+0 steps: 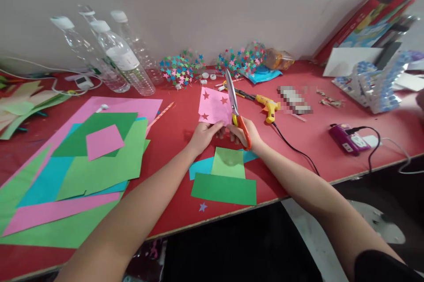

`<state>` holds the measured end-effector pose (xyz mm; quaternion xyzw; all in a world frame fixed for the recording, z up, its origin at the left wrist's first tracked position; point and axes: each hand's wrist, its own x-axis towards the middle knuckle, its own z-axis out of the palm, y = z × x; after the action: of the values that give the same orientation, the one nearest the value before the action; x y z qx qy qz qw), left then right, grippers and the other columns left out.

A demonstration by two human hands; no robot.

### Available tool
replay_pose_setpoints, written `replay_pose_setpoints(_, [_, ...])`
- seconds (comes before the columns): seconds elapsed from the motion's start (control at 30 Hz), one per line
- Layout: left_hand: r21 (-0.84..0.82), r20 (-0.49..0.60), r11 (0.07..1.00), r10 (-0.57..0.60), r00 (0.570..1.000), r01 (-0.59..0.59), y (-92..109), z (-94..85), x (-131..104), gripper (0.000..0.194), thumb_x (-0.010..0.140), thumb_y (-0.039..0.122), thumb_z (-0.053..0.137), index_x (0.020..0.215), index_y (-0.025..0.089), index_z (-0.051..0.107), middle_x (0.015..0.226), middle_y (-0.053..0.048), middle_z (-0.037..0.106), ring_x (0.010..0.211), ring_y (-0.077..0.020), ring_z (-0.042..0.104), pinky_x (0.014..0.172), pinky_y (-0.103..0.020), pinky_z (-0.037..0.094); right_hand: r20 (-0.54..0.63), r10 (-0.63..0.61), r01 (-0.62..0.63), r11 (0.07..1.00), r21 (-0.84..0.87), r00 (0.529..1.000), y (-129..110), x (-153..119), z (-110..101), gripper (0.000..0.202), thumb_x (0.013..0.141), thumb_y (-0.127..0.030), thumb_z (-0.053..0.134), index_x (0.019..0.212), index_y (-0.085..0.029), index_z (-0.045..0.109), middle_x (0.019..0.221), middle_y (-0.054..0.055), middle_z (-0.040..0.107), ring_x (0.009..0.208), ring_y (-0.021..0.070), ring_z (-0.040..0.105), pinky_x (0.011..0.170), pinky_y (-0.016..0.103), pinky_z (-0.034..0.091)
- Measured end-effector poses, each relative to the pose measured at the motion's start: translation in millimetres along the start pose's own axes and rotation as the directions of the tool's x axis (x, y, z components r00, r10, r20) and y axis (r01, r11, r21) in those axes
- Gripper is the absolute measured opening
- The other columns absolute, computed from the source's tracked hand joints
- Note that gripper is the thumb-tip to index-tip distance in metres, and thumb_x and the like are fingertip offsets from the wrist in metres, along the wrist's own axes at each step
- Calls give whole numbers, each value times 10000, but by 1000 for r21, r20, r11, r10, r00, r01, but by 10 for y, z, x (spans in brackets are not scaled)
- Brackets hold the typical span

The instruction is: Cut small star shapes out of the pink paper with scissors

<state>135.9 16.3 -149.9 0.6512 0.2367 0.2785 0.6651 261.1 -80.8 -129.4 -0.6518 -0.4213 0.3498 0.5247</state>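
My left hand (204,137) pinches the lower edge of a pink paper piece (213,107) with several star-shaped openings through which red shows. Orange-and-yellow scissors (245,134) are in my right hand (250,134), their blades pointing up along the paper's right edge. Whether the blades are parted is hard to tell. Below my hands lie a light green rectangle (228,163), a dark green rectangle (225,189) and blue paper (202,167). A small purple star (202,207) lies near the table's front edge.
Colored sheets (109,169) cover the red table's (172,141) left side. Plastic bottles (124,54) stand behind them. Star-covered shapes (179,70) line the wall. To the right are a yellow glue gun (269,107), its black cord and a purple power box (349,140).
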Motion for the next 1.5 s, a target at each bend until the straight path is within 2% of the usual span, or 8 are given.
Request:
replay_pose_setpoints(0.13, [-45, -5, 998, 33, 999, -33, 89, 18, -8, 310, 778, 436, 621, 666, 148, 643, 601, -17, 643, 548, -122, 569, 591, -267, 434, 4, -24, 24, 999, -35, 1000, -41, 46, -10, 277, 777, -379, 594, 613, -215, 443, 430, -42, 543, 331, 96, 456, 355, 203, 353])
replay_pose_setpoints(0.33, [-162, -178, 986, -1, 984, -28, 151, -8, -53, 309, 722, 433, 666, 648, 133, 644, 593, -29, 648, 523, -115, 576, 560, -254, 434, 126, -62, 79, 988, -131, 990, -256, 129, -67, 405, 770, -533, 615, 604, -209, 436, 422, -42, 494, 347, 92, 444, 390, 215, 350])
replay_pose_setpoints(0.47, [-272, -342, 959, -23, 939, -75, 130, -162, -117, 261, 698, 380, 693, 644, 131, 639, 571, -16, 637, 498, -100, 568, 526, -236, 427, 136, -44, 71, 976, -206, 990, -180, 128, -157, 469, 754, -647, 572, 647, -204, 464, 454, -47, 461, 397, 96, 404, 425, 232, 310])
replay_pose_setpoints(0.57, [-318, -374, 942, -21, 927, -107, 180, -244, -180, 240, 705, 358, 701, 653, 132, 640, 584, -16, 643, 517, -102, 583, 547, -238, 458, 138, -109, 155, 909, -387, 984, -87, 69, -224, 460, 751, -636, 581, 655, -200, 471, 521, -46, 429, 488, 104, 388, 482, 237, 280])
replay_pose_setpoints(0.8, [-145, -440, 958, 162, 883, -248, 246, -313, -236, 288, 803, 384, 652, 649, 140, 648, 579, -22, 649, 512, -92, 576, 541, -225, 453, 234, -98, 212, 819, -533, 967, -219, -92, -244, 376, 810, -589, 525, 815, -215, 489, 723, 10, 554, 631, 159, 481, 583, 260, 322])
replay_pose_setpoints(1.0, [-137, -552, 943, 182, 814, -304, 224, -383, -198, 308, 805, 415, 657, 655, 147, 630, 579, -12, 639, 503, -86, 568, 518, -217, 435, 303, -24, 228, 718, -658, 953, -222, -116, -237, 402, 824, -589, 532, 715, -223, 404, 599, -34, 448, 538, 127, 386, 539, 253, 261])
replay_pose_setpoints(1.27, [-81, -511, 944, 235, 827, -319, 228, -276, -267, 315, 849, 405, 622, 657, 157, 624, 583, -16, 640, 514, -95, 579, 515, -229, 449, 474, 9, 245, 847, -472, 881, -187, -172, -196, 419, 891, -571, 464, 715, -191, 451, 636, -40, 389, 598, 113, 353, 554, 239, 288])
replay_pose_setpoints(1.5, [-77, -497, 947, 234, 836, -312, 191, -238, -288, 306, 874, 395, 593, 677, 164, 628, 579, -18, 637, 523, -100, 587, 509, -238, 451, 484, 52, 195, 874, -445, 873, -171, -195, -178, 445, 865, -593, 519, 695, -192, 430, 631, -45, 360, 586, 104, 314, 529, 236, 272])
